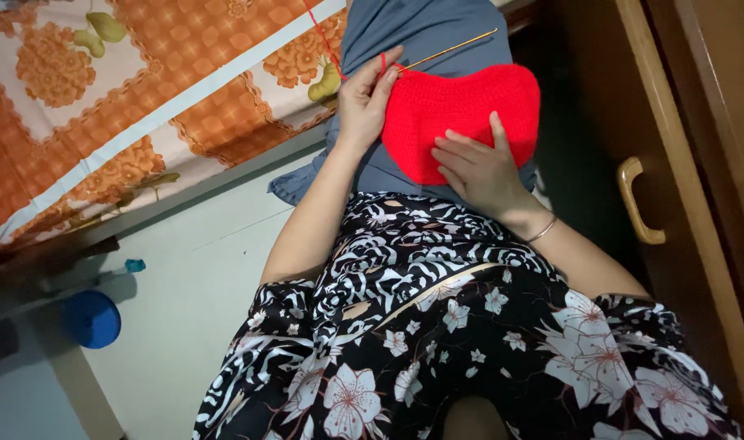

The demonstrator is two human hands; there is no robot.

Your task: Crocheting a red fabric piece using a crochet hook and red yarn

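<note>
— Black-and-white flowered fabric [437,342] is draping over the lap nearest the lens, isn't it?

— Yes. Beyond it, the right hand [479,169] is lying spread and unclenched on the red crocheted heart-shaped piece [461,110], pressing it against grey cloth [412,33].

— And the other?

— The left hand [365,102] is pinching the thin golden crochet hook [453,49] and red yarn [319,33] at the piece's upper edge, beside the orange-patterned bedsheet [127,106].

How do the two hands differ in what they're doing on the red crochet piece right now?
The left hand pinches the upper left edge of the red crochet piece, by the yarn and gold crochet hook; the right hand lies flat on its lower part. The left hand's fingers are curled, the right hand's spread. Only the right wrist wears a thin bracelet. Both touch the piece.
</note>
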